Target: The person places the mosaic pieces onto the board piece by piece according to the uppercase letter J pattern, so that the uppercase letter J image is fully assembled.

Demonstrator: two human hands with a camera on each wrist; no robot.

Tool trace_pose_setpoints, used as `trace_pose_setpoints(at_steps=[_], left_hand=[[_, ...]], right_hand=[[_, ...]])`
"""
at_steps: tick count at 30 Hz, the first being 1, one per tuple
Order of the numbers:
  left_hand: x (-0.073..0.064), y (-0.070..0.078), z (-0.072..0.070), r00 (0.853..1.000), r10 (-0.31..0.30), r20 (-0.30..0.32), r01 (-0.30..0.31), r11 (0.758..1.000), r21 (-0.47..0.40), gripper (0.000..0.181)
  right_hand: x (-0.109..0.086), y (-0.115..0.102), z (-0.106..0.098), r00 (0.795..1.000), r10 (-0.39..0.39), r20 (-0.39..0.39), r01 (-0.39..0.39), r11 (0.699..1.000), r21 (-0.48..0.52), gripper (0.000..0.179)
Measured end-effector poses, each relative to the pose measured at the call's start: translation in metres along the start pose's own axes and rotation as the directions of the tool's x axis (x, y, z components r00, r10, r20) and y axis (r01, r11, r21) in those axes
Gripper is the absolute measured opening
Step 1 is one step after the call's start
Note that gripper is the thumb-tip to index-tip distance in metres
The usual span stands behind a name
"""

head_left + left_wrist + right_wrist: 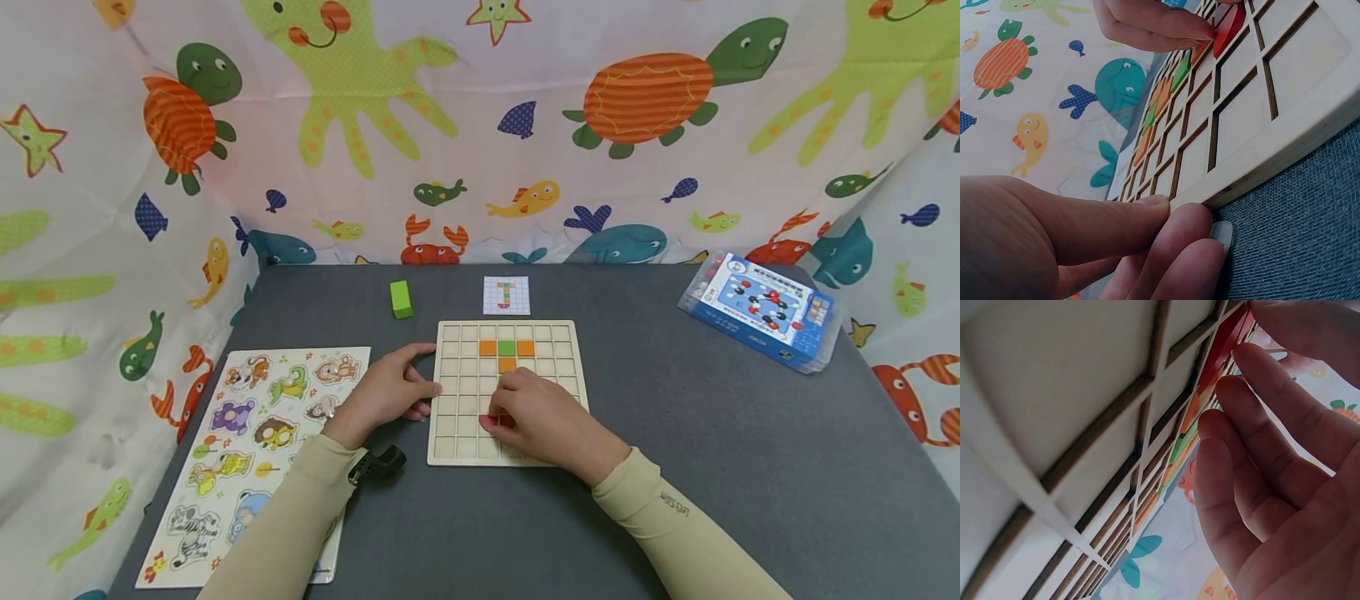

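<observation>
A pale wooden grid board [456, 450] lies on the dark table, with orange squares [507, 365] and a green square [507, 348] set in its upper cells. My left hand [386, 387] grips the board's left edge, thumb on top and fingers curled against the side. Over the lower middle cells, my right hand [543, 417] pinches a red piece [1230, 30] with a curved edge between thumb and index finger. In the right wrist view the red piece [1222, 347] touches the grid, and the other fingers stay bent beside it. The right hand hides some cells in the head view.
Behind the board are a green block [401, 300] and a small card [506, 296] with a coloured grid pattern. An animal puzzle board [300, 355] lies under the left forearm. At the back right sits a blue-labelled plastic box [768, 308]. A printed curtain surrounds the table.
</observation>
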State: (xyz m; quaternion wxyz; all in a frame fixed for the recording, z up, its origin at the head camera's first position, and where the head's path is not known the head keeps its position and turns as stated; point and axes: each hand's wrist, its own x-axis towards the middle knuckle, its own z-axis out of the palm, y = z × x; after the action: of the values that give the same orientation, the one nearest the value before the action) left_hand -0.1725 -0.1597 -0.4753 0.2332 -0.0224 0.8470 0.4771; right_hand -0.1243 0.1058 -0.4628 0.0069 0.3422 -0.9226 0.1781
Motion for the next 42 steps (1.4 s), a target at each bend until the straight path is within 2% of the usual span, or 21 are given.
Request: trace_pose_setpoints(at_steps=[8,16,20,24,29,37,42], left_hand=[[0.003,-0.002,-0.001,1.0,0.008,-0.011,-0.008,1.0,-0.001,0.073],[0.007,-0.008,-0.006,1.0,0.015,-0.01,-0.015,1.0,0.01,0.074],[0.008,-0.008,-0.007,1.0,0.018,-0.019,-0.017,1.0,0.011,0.073],[0.008,-0.007,-0.004,1.0,0.012,-0.017,-0.012,1.0,0.005,0.073],[0.009,-0.005,-0.002,1.0,0.017,-0.019,-0.017,1.0,-0.004,0.073],[0.006,-0.003,-0.001,1.0,0.014,-0.006,-0.014,1.0,-0.002,0.074],[0.005,-0.003,-0.002,1.0,0.022,-0.003,-0.022,1.0,-0.001,0.074]], right_hand=[[-0.001,0.008,-0.006,0.999,0.032,0.01,-0.032,0.999,-0.014,0.019],[-0.006,0.021,-0.013,0.99,0.137,-0.032,-0.137,0.99,0.014,0.023],[0.002,0.014,-0.009,0.998,0.063,-0.012,-0.063,0.998,0.019,0.026],[0.008,0.006,-0.003,1.0,0.01,0.002,-0.01,1.0,0.013,0.02],[0.008,0.003,0.002,0.999,0.032,0.017,-0.033,0.999,0.008,0.014],[0.005,0.004,0.008,0.999,0.052,0.0,-0.052,0.999,-0.002,0.017],[0.004,0.009,0.003,0.998,0.062,-0.008,-0.062,0.998,-0.024,0.02]])
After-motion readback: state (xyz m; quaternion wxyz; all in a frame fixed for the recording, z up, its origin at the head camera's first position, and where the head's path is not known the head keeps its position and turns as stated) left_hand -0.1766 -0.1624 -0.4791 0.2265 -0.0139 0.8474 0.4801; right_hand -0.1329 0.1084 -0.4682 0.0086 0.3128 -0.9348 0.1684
